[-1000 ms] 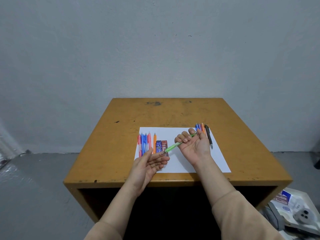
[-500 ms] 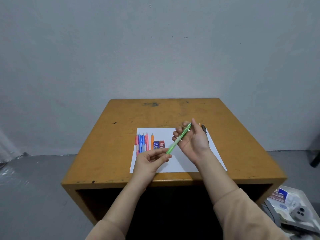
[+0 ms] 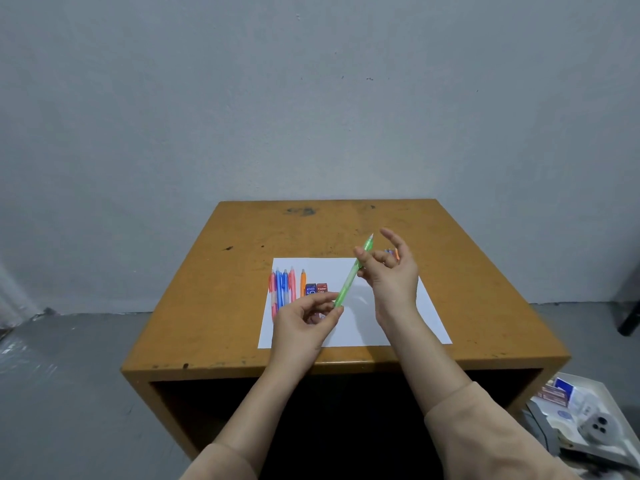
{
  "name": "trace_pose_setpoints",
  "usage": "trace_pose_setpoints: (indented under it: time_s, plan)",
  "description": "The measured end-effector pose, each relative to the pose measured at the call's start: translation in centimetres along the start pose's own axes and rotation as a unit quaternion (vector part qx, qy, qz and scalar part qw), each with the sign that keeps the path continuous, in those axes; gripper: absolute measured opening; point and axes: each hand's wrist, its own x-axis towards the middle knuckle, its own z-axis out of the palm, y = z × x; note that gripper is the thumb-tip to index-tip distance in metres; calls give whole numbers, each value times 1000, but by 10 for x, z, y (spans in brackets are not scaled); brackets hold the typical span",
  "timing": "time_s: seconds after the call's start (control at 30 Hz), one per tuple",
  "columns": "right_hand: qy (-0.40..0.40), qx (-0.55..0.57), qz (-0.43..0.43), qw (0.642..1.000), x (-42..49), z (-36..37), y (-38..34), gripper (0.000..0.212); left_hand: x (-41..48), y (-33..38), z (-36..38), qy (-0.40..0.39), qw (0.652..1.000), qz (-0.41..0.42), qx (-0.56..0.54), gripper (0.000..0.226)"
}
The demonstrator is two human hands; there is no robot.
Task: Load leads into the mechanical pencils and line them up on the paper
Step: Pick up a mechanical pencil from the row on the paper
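Observation:
A green mechanical pencil slants up over the white paper, tip pointing away from me. My left hand pinches its near end between thumb and fingers. My right hand, palm turned up with the thumb lifted, curls its fingers round the pencil's upper part. A row of pink, blue and orange pencils lies on the paper's left side, with two small lead boxes beside it. More pencils peek out behind my right hand.
The paper lies on a worn yellow wooden table against a grey wall. A white tray of boxes and small items sits on the floor at the lower right.
The green pencil has swung from nearly flat to steeply tilted, tip raised. My right hand rose and its thumb lifted off. My left hand now pinches the pencil's near end.

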Motion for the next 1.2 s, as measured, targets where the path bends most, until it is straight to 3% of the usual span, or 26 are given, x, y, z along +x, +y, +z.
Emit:
trace_pose_setpoints:
  time_s: [0.27, 0.47, 0.63, 0.87, 1.0, 1.2]
  plan:
    - [-23, -46, -19, 998, 15, 0, 1, 37, 5, -3, -13, -9, 994, 40, 100, 26]
    - [-27, -148, -29, 988, 61, -10, -7, 32, 31, -18, -46, 44, 972, 64, 222, 30]
    - [-35, -316, 30, 947, 108, -19, 5, 31, 47, -38, -71, 70, 940, 48, 331, 33]
    - [-45, -486, 74, 870, 135, -23, 21, 28, 53, -47, -76, 73, 912, 35, 402, 42]
    - [-59, -550, 62, 831, 142, -25, 28, 27, 58, -53, -78, 74, 900, -2, 430, 46]
    - [-76, -586, 49, 805, 149, -24, 34, 28, 59, -57, -77, 76, 889, -13, 452, 49]
